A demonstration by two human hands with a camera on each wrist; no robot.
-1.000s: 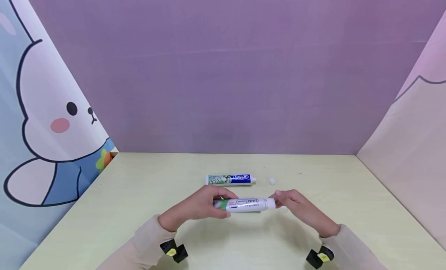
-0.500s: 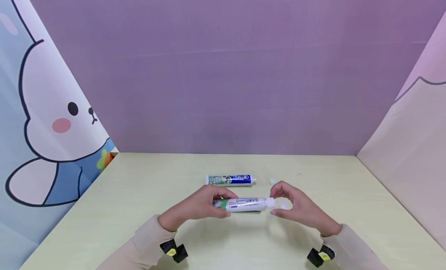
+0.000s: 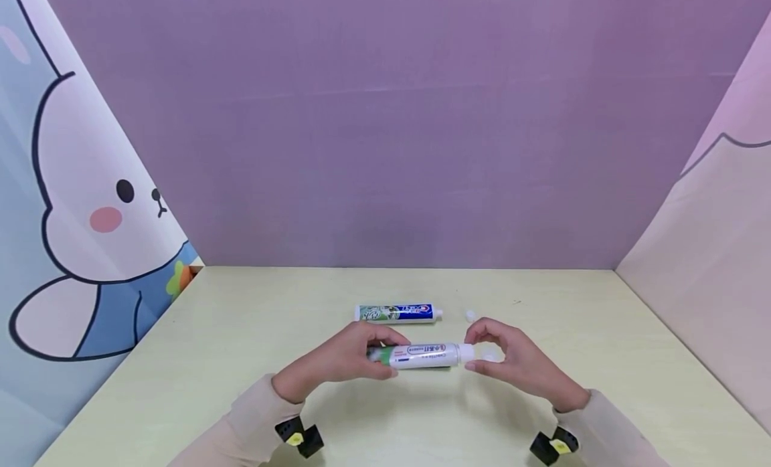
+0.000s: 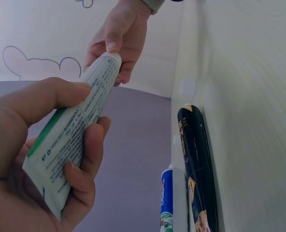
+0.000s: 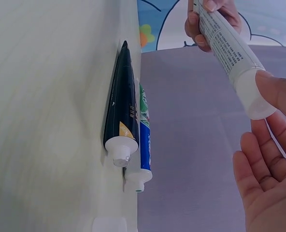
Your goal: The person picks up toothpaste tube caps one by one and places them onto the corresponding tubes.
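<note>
1. Left hand (image 3: 354,352) grips the white tube (image 3: 429,356), raised, nearer than the blue tube (image 3: 396,312)
2. Right hand (image 3: 521,363) pinches its cap (image 3: 466,352)
3. Best turn gently, keeping the left grip light

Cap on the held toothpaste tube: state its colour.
The toothpaste cap is white, seen best in the right wrist view.

On desk (image 3: 241,333): rear tube (image 3: 394,312), rear cap (image 3: 470,315) near its right end. Front tube (image 5: 120,104) before rear tube, beneath held tube (image 3: 427,356); front cap (image 3: 491,354) farther right. Held tube between left hand (image 3: 352,352) and right hand (image 3: 515,361).
</note>
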